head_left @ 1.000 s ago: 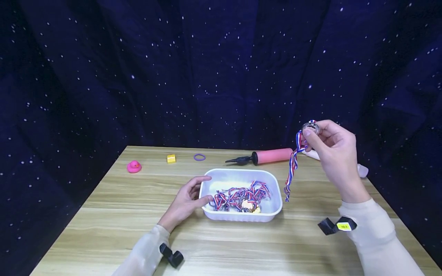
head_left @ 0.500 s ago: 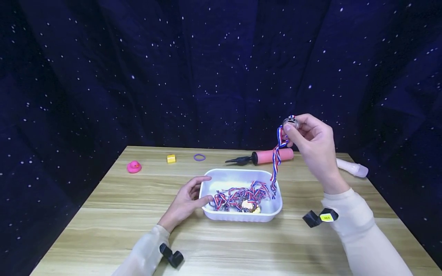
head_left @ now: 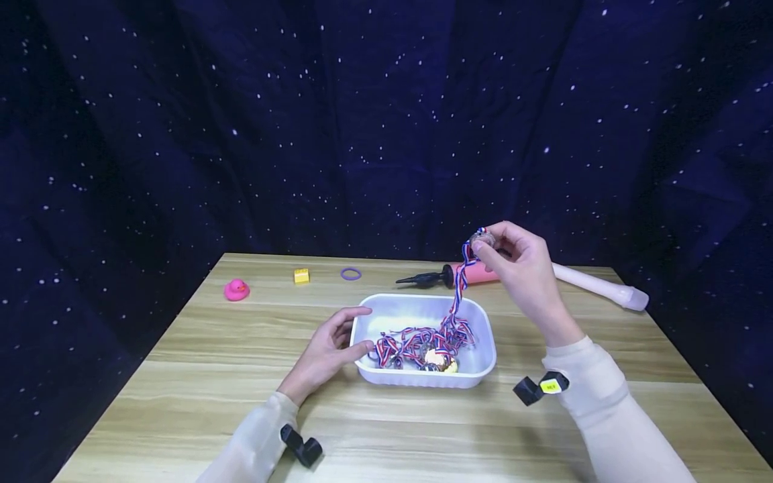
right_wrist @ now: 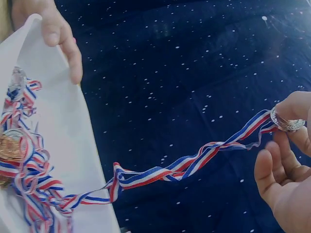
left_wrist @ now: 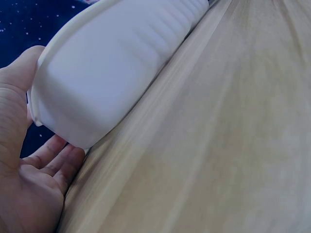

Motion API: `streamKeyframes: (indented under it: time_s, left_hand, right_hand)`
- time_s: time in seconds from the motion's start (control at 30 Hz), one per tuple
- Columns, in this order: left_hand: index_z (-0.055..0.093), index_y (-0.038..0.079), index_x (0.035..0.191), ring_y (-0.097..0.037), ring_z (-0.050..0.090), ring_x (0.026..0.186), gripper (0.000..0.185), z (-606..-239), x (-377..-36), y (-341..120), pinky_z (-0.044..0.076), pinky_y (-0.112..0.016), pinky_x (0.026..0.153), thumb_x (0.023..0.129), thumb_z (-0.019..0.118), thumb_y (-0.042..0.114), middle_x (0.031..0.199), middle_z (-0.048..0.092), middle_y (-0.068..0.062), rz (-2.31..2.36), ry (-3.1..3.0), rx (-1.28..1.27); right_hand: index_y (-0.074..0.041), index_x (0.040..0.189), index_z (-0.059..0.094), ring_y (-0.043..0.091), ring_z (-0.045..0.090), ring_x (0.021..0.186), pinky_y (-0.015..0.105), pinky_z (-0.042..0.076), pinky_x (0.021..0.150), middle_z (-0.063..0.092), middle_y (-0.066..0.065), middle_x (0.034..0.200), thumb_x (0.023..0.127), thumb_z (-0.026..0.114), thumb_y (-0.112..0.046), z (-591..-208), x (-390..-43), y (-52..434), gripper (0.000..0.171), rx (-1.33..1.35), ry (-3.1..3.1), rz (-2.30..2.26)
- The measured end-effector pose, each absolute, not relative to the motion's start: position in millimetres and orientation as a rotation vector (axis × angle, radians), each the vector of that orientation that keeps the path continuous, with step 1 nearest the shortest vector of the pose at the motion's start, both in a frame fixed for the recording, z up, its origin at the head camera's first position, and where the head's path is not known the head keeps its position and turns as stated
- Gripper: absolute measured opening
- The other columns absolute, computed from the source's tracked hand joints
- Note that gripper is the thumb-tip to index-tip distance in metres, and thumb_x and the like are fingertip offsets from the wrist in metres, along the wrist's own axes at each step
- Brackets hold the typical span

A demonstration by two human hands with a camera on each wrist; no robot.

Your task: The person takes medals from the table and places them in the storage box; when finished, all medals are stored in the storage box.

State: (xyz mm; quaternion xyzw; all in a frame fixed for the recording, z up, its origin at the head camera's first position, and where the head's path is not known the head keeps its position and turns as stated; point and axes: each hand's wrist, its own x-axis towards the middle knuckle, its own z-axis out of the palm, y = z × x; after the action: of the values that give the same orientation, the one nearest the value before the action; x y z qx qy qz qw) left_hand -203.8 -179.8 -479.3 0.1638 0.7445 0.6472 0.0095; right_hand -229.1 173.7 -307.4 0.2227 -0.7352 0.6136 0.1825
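Note:
A white plastic tub (head_left: 423, 380) stands on the table with several medals (head_left: 436, 359) on red, white and blue ribbons heaped inside. My left hand (head_left: 326, 345) grips the tub's left end, the thumb over the rim and the fingers along the outside, as the left wrist view shows too. Above the tub's right side, my right hand (head_left: 525, 272) pinches a silver-coloured medal (right_wrist: 286, 122) between thumb and fingers. Its striped ribbon (right_wrist: 194, 162) hangs down into the tub, and the lower end meets the heaped ribbons. Where it ends among them is hard to tell.
Behind the tub lie a pink hand pump (head_left: 480, 274) with a black nozzle, a purple ring (head_left: 351, 274) and a yellow toy brick (head_left: 301, 276). A pink rubber duck (head_left: 237, 290) sits far left. A white stick (head_left: 598, 285) lies back right on the wooden table (head_left: 181, 402).
My right hand has moved left and ended lower, carrying the medal from beside the tub to above it; its ribbon now hangs inside. My left hand stays on the tub.

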Motion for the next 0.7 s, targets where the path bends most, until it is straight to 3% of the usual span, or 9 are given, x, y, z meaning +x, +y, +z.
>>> streamKeyframes:
  time_s: [0.3,0.53,0.7]
  left_hand:
    - [0.06,0.016,0.156,-0.043,0.063,0.136,0.066,-478.6,-202.7,-180.0,0.049,-0.059,0.121,0.096,0.086,0.007,0.15,0.063,-0.024,2.02,2.326,0.526]
    - [0.06,0.014,0.156,-0.045,0.063,0.135,0.065,-478.5,-202.7,-179.7,0.05,-0.059,0.121,0.097,0.085,0.007,0.149,0.062,-0.026,2.025,2.321,0.537]
    - [0.06,0.014,0.156,-0.045,0.063,0.136,0.065,-478.6,-202.6,-179.4,0.05,-0.059,0.121,0.097,0.085,0.008,0.15,0.062,-0.026,2.024,2.317,0.533]
  right_hand:
    - [0.007,0.11,0.073,0.01,0.059,0.076,0.018,0.052,0.065,0.067,-0.005,0.089,0.104,0.075,-0.004,-330.5,-225.6,174.2,0.012,0.595,-2.185,1.72]
    - [0.003,0.115,0.073,0.014,0.065,0.074,0.022,0.054,0.066,0.067,0.005,0.091,0.107,0.074,-0.008,-342.1,-221.1,177.0,0.014,0.586,-2.358,1.676]
    - [0.003,0.115,0.074,0.022,0.07,0.077,0.025,0.054,0.075,0.071,0.009,0.09,0.107,0.073,-0.008,-350.9,-218.3,179.1,0.014,0.617,-2.528,1.633]
